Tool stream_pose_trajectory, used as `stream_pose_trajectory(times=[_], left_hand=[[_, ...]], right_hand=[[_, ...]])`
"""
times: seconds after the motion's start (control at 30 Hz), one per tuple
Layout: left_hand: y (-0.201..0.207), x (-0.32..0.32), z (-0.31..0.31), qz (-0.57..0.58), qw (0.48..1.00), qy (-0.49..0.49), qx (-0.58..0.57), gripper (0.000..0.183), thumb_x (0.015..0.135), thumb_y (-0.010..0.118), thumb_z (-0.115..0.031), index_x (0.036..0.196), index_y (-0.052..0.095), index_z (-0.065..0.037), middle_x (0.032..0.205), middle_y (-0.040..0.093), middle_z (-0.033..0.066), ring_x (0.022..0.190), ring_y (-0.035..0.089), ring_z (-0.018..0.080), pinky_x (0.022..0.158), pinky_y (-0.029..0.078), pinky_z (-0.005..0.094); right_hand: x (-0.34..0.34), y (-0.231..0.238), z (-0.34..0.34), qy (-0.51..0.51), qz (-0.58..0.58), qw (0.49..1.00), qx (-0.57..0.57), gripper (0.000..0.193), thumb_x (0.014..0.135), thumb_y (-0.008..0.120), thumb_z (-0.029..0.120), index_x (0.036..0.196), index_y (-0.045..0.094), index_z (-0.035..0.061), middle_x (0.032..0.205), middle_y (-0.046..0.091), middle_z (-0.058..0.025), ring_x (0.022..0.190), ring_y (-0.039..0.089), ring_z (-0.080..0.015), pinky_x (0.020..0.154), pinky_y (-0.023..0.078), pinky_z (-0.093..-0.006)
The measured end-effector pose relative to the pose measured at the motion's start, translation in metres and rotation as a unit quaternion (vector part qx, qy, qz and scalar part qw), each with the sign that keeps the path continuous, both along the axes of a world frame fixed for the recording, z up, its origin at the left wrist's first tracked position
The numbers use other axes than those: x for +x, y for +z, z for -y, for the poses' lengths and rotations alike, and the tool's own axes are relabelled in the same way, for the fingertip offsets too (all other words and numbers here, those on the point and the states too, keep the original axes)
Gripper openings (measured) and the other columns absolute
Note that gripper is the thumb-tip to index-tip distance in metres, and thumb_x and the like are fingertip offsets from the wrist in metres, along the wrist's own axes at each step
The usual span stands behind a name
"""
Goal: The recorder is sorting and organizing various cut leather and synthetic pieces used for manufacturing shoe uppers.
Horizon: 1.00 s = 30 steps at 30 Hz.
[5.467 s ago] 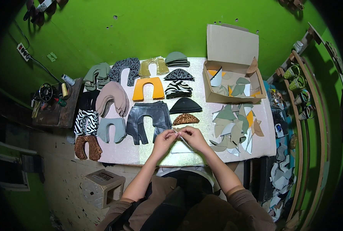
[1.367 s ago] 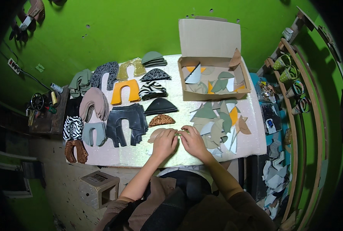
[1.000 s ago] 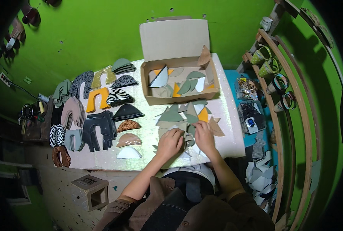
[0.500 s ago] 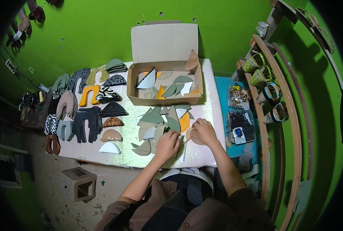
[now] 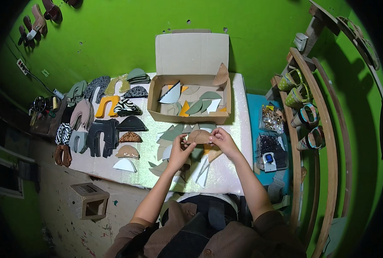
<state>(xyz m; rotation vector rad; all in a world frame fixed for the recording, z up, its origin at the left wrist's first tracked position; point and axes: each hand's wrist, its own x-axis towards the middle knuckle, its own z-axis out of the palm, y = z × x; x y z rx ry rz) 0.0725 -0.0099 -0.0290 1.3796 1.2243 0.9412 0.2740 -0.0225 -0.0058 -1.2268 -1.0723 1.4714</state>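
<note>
Between my two hands is a tan half-round leather-like piece [image 5: 199, 136] with a woven-looking surface, its curved edge pointing away from me. My left hand [image 5: 180, 154] pinches its left corner, and my right hand [image 5: 224, 144] pinches the right corner. Below it spreads a loose heap of half-round and wedge-shaped pieces in olive green [image 5: 173, 133], grey-beige, white and orange, partly hidden by my hands. Another tan piece [image 5: 215, 155] lies by my right hand. White slivers [image 5: 203, 173] lie nearer to me.
An open cardboard box [image 5: 187, 118] with more cut pieces stands behind the heap. On the left are stacks of half-round pieces [image 5: 127, 152] and arch-shaped pieces [image 5: 101, 136]. Tubs of small parts [image 5: 272, 118] and a wooden rack [image 5: 307, 94] holding sandals stand at right.
Both hands have come together over the heap and raised the tan half-round piece from the table's right part. The whole view has shifted slightly.
</note>
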Motion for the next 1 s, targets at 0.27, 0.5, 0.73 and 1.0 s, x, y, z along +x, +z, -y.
stream_pose_trajectory(times=[0.27,0.5,0.73,1.0], left_hand=[[0.034,-0.005,-0.053,0.093,0.995,-0.039,-0.013,0.021,0.090,0.057,-0.019,0.097,0.057,0.001,0.086,0.059,0.0018,0.080,0.055,0.0089,0.074,0.044,0.0240],[0.049,0.003,-0.109,0.150,0.987,0.014,-0.052,0.027,0.094,0.046,-0.014,0.111,0.054,0.005,0.094,0.060,0.0042,0.081,0.056,0.0091,0.074,0.047,0.0229],[0.036,0.019,-0.125,0.228,0.958,0.061,-0.161,0.029,0.095,0.043,-0.015,0.117,0.051,0.003,0.106,0.057,0.0069,0.093,0.057,0.0131,0.088,0.048,0.0259],[0.040,0.006,-0.119,0.314,0.917,0.085,-0.229,0.026,0.094,0.044,-0.014,0.113,0.052,0.003,0.108,0.056,0.0097,0.098,0.056,0.0164,0.089,0.048,0.0279]], right_hand=[[0.003,0.023,-0.046,-0.003,-0.036,0.998,0.041,0.019,0.089,0.057,0.012,0.102,0.048,0.0032,0.092,0.057,-0.0051,0.084,0.059,-0.0119,0.074,0.050,-0.0240],[0.011,0.002,-0.155,-0.214,-0.125,0.965,-0.083,0.051,0.090,0.053,0.026,0.130,0.036,0.0001,0.122,0.050,-0.0164,0.116,0.048,-0.0224,0.096,0.038,-0.0354],[0.034,-0.038,-0.225,-0.305,-0.148,0.930,-0.143,0.045,0.089,0.055,0.035,0.119,0.041,0.0039,0.114,0.049,-0.0145,0.109,0.048,-0.0260,0.101,0.030,-0.0496],[0.014,0.002,-0.197,-0.255,-0.127,0.955,-0.083,0.019,0.089,0.056,0.023,0.104,0.053,0.0100,0.091,0.059,-0.0019,0.083,0.055,-0.0131,0.072,0.044,-0.0306]])
